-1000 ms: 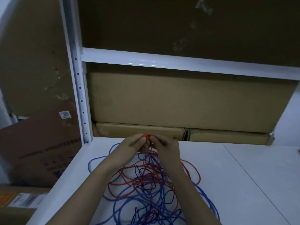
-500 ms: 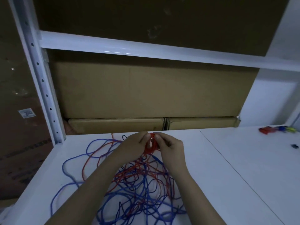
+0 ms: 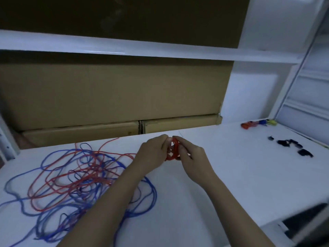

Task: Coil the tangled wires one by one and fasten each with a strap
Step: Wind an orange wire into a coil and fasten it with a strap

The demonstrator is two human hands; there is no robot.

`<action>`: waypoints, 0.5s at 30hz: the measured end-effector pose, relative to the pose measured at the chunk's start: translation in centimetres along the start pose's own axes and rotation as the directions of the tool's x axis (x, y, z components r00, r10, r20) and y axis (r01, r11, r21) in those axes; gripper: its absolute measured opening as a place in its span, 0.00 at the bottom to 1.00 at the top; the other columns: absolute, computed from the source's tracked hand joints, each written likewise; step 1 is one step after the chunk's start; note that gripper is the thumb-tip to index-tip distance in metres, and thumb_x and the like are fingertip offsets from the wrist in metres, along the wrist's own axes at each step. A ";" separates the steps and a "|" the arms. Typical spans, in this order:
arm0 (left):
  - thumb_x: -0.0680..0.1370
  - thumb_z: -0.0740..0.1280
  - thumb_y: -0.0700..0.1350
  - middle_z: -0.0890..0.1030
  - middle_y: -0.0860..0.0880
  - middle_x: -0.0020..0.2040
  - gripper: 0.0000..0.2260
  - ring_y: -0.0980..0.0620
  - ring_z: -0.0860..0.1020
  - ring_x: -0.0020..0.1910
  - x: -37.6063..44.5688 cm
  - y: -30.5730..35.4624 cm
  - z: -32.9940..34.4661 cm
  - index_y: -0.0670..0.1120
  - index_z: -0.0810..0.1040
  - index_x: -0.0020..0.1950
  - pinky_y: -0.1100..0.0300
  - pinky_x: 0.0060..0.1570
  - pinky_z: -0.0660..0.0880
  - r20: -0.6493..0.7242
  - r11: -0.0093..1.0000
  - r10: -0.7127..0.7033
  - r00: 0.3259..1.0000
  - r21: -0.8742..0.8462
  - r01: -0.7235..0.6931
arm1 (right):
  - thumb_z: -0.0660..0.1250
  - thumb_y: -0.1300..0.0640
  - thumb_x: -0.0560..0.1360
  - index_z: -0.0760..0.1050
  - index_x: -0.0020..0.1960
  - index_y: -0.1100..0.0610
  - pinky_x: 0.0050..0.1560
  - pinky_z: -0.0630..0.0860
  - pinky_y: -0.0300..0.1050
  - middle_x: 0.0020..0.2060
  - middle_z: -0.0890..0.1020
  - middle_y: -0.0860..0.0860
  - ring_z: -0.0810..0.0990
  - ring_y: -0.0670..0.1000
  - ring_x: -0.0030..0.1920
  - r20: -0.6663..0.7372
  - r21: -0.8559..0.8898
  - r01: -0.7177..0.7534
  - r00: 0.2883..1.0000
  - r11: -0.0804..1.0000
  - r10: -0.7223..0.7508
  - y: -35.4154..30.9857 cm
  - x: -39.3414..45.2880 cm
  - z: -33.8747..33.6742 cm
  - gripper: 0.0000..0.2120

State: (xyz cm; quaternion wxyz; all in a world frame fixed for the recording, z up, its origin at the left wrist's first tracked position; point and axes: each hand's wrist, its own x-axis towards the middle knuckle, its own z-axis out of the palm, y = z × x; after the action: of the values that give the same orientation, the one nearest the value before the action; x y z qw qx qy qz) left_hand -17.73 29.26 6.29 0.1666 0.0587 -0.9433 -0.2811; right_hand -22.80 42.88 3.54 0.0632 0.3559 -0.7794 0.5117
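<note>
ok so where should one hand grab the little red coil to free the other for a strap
Pinch across the bundled strands of the red coil at its near, lower edge, from the left hand side. It stands upright between both hands, so pinching one spot should keep the loops together while the right hand reaches toward the dark straps.

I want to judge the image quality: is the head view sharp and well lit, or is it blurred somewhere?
Head view: dim, bluish light; left hand, right hand and red coil fairly sharp; blue wire smeared at lower left; glare streak on the shelf beam; straight edges bend, a wide-angle effect.
</note>
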 end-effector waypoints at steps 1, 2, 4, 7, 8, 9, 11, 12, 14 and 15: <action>0.84 0.50 0.49 0.81 0.48 0.43 0.16 0.48 0.80 0.44 0.2 1.3 1.2 0.45 0.73 0.44 0.51 0.49 0.74 0.000 1.000 0.015 1.000 0.002 -0.015 | 0.57 0.58 0.81 0.76 0.62 0.52 0.51 0.79 0.49 0.44 0.81 0.45 0.81 0.47 0.46 -0.004 0.002 0.006 1.000 1.000 -0.006 0.6 -0.5 -1.4 0.13; 0.84 0.50 0.49 0.81 0.49 0.42 0.16 0.49 0.80 0.43 0.5 2.7 2.6 0.45 0.73 0.44 0.50 0.50 0.74 0.007 1.000 0.023 1.000 -0.017 -0.023 | 0.58 0.57 0.81 0.77 0.60 0.53 0.50 0.79 0.49 0.43 0.81 0.46 0.80 0.47 0.44 -0.025 0.007 0.006 1.000 1.000 -0.006 1.4 -1.2 -2.8 0.12; 0.84 0.51 0.50 0.80 0.49 0.40 0.16 0.50 0.81 0.42 1.1 5.3 5.5 0.46 0.73 0.43 0.49 0.50 0.76 0.039 0.989 0.023 0.999 -0.148 -0.017 | 0.60 0.60 0.81 0.78 0.56 0.54 0.47 0.79 0.45 0.40 0.81 0.46 0.80 0.46 0.41 -0.117 0.071 -0.029 0.992 0.997 0.037 3.3 -2.4 -5.9 0.10; 0.83 0.53 0.50 0.78 0.50 0.38 0.16 0.51 0.81 0.40 1.8 9.3 9.6 0.45 0.73 0.42 0.48 0.51 0.79 0.135 0.924 0.011 0.991 -0.380 0.041 | 0.61 0.64 0.79 0.80 0.54 0.57 0.42 0.74 0.32 0.38 0.82 0.45 0.79 0.41 0.39 -0.201 0.123 -0.071 0.975 0.990 0.095 6.3 -4.0 -10.8 0.10; 0.83 0.54 0.49 0.78 0.49 0.39 0.16 0.51 0.80 0.40 2.0 10.7 10.9 0.44 0.74 0.43 0.50 0.50 0.79 0.170 0.909 0.017 0.985 -0.413 0.056 | 0.62 0.64 0.79 0.81 0.54 0.58 0.42 0.73 0.29 0.39 0.82 0.45 0.79 0.39 0.39 -0.209 0.114 -0.079 0.973 0.990 0.102 7.4 -4.5 -12.4 0.10; 0.83 0.55 0.49 0.78 0.49 0.40 0.15 0.53 0.80 0.40 2.4 12.1 12.3 0.43 0.75 0.44 0.55 0.49 0.79 0.198 0.910 0.032 0.980 -0.412 0.054 | 0.62 0.65 0.79 0.81 0.54 0.59 0.43 0.72 0.28 0.40 0.83 0.47 0.80 0.38 0.40 -0.219 0.095 -0.088 0.970 0.992 0.107 8.6 -4.9 -14.1 0.10; 0.82 0.59 0.50 0.78 0.52 0.38 0.14 0.63 0.78 0.34 3.0 14.1 14.0 0.43 0.77 0.45 0.68 0.40 0.74 0.226 0.940 0.068 0.972 -0.342 0.013 | 0.63 0.65 0.78 0.81 0.53 0.59 0.44 0.72 0.26 0.42 0.82 0.47 0.79 0.35 0.40 -0.231 0.045 -0.105 0.966 0.993 0.113 10.4 -5.5 -16.7 0.10; 0.81 0.61 0.50 0.78 0.53 0.36 0.13 0.66 0.76 0.31 3.5 15.1 14.9 0.43 0.78 0.44 0.72 0.36 0.71 0.237 0.953 0.084 0.968 -0.303 -0.009 | 0.63 0.65 0.78 0.81 0.54 0.60 0.44 0.71 0.25 0.42 0.82 0.47 0.79 0.33 0.40 -0.231 0.010 -0.112 0.967 0.994 0.111 11.2 -5.7 -18.0 0.10; 0.79 0.65 0.50 0.79 0.54 0.35 0.12 0.65 0.77 0.31 4.8 16.7 16.5 0.43 0.79 0.42 0.71 0.35 0.70 0.243 0.966 0.102 0.965 -0.257 -0.037 | 0.64 0.65 0.78 0.82 0.54 0.60 0.44 0.71 0.25 0.43 0.82 0.47 0.78 0.33 0.39 -0.220 -0.055 -0.124 0.969 0.991 0.109 12.8 -5.9 -20.3 0.10; 0.78 0.66 0.49 0.80 0.53 0.36 0.11 0.62 0.78 0.33 5.5 17.5 17.3 0.44 0.80 0.42 0.67 0.38 0.73 0.239 0.971 0.106 0.965 -0.235 -0.048 | 0.64 0.65 0.78 0.82 0.55 0.59 0.44 0.71 0.25 0.44 0.83 0.48 0.78 0.35 0.39 -0.221 -0.075 -0.127 0.969 0.989 0.108 13.6 -5.9 -21.4 0.10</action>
State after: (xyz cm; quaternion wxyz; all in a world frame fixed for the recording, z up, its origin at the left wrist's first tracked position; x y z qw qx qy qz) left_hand -29.22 51.55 3.87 0.0631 -0.0335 -0.9200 -0.3854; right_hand -32.54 66.85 0.63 0.1328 0.2482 -0.8095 0.5153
